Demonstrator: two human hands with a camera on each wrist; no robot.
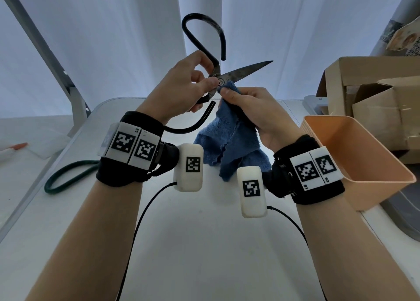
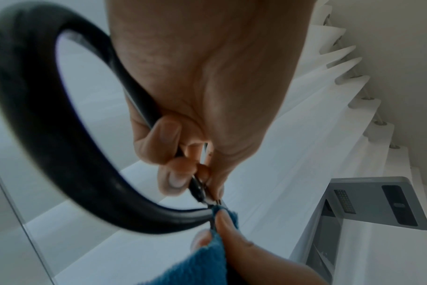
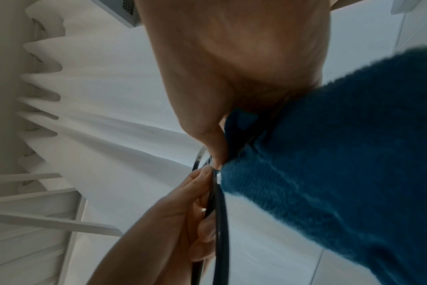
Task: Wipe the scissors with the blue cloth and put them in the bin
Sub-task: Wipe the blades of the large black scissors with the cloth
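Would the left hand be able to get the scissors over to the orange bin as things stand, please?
Probably yes. The left hand grips the scissors in the air, and the orange bin sits open-topped to the right. Only the right hand, pinching the blue cloth, lies between.

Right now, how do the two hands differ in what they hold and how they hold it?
The left hand grips the scissors near the pivot; the right hand pinches the blue cloth against that pivot. The scissors stick out rigid, blades pointing right; the blue cloth hangs limp. Both hands are raised above the table.
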